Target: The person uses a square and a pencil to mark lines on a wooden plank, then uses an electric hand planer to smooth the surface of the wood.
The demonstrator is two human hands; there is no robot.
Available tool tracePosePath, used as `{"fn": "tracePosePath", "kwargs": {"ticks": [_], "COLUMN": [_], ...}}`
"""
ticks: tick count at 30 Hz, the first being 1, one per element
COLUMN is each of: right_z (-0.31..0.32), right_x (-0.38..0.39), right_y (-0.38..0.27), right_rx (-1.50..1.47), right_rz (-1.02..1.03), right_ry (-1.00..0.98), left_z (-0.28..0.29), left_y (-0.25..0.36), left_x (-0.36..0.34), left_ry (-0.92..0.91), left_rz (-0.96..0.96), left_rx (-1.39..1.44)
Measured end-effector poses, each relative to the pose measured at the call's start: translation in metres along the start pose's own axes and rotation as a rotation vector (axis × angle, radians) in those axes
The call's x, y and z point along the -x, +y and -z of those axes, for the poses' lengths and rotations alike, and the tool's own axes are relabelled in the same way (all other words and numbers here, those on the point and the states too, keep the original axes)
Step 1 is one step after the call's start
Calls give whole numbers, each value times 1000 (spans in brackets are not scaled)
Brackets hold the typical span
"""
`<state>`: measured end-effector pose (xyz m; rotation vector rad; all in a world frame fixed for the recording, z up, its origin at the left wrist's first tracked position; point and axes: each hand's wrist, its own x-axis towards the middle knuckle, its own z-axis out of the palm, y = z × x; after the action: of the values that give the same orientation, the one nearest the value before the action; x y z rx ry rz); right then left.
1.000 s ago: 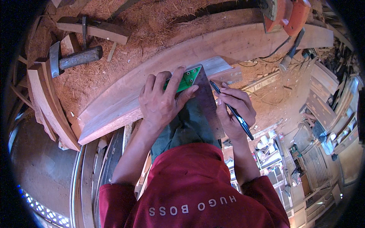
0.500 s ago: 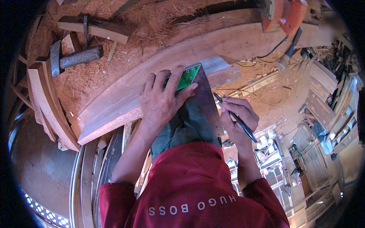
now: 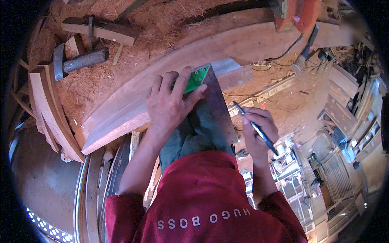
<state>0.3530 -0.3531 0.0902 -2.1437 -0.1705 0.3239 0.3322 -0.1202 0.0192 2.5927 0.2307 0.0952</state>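
My left hand (image 3: 167,101) is closed around the green handle (image 3: 198,76) of a try square, pressing it to a long wooden beam (image 3: 115,131). The square's dark flat blade (image 3: 221,109) reaches across the beam line toward my body, over my dark trousers. To the right of the blade, my right hand (image 3: 265,123) grips a dark pen (image 3: 265,139) between thumb and fingers. The pen's tip points up and left, just off the blade's edge, touching nothing that I can see. My left palm and fingers hide part of the handle.
Beyond the beam lies a broad curved plank (image 3: 194,48). A hammer-like tool (image 3: 85,60) and curved wood pieces (image 3: 56,113) sit at the left. At the far right are an orange power tool (image 3: 304,18) with a cable and a dark-handled tool (image 3: 306,50). Shavings cover the ground.
My right hand and the pen have drawn slightly right and down, away from the blade. My left hand keeps hold of the square; the view has shifted a little.
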Motion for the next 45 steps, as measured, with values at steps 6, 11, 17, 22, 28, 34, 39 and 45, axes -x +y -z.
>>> {"fn": "tracePosePath", "kwargs": {"ticks": [6,11,17,22,28,34,39,45], "right_z": [14,-4,-93,-189,-276,-387,-449,-489], "right_x": [-9,0,-1,23,10,-46,-49,-27], "right_y": [-3,-11,-66,-130,-177,-204,-213,-212], "right_rx": [-158,-189,-193,-93,32,57,233,206], "right_rz": [18,-195,-71,181,372,399,332,308], "right_ry": [18,-280,-983,-1375,-1484,-1671,-1847,-1940], "left_z": [31,86,106,94,109,122,140,131], "left_y": [-5,2,6,2,-33,-115,-169,-202], "left_x": [30,98,194,227,212,220,226,222], "left_ry": [20,-240,104,979,1125,905,818,815], "left_rz": [-209,7,1061,1153,1007,959,998,1123], "left_rx": [81,95,763,986,641,118,-93,-102]}}
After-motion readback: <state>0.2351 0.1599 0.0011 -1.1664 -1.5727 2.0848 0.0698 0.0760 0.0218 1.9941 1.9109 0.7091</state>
